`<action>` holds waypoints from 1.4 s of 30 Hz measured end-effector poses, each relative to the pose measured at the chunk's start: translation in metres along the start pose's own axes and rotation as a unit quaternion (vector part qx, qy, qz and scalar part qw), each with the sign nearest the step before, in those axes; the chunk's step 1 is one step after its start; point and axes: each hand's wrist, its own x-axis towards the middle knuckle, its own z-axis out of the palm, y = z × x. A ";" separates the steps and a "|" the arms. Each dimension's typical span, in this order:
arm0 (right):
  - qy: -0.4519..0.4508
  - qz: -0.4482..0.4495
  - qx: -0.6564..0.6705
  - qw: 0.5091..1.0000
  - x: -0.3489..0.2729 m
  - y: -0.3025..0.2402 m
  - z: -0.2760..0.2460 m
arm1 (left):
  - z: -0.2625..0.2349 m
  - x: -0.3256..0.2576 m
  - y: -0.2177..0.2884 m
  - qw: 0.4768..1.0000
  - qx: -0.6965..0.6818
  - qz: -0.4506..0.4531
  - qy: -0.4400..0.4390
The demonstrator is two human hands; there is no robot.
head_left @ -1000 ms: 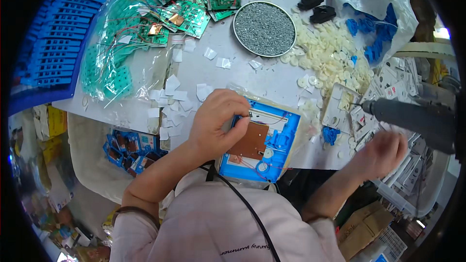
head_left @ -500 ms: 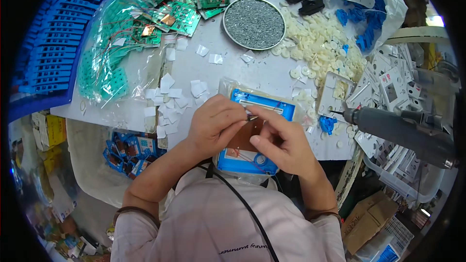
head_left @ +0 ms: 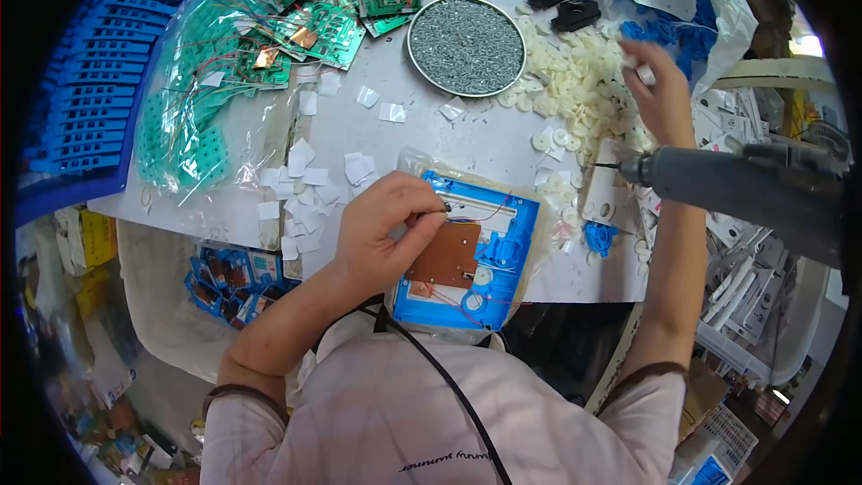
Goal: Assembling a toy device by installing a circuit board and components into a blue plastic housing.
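At worktop (head_left: 476, 139) front edge, L hand (head_left: 382, 233) pinches brown circuit board (head_left: 446, 254) onto blue plastic housing (head_left: 480, 256); R hand (head_left: 663, 90) closed on small white piece (head_left: 643, 73) over white disc pile (head_left: 575, 81).

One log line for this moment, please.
left hand: pinching brown circuit board in blue housing | right hand: reaching into white discs
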 end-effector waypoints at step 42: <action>-0.141 0.175 0.356 0.907 -0.164 -0.193 -0.009 | -0.037 0.026 -0.012 0.855 0.247 0.325 -0.320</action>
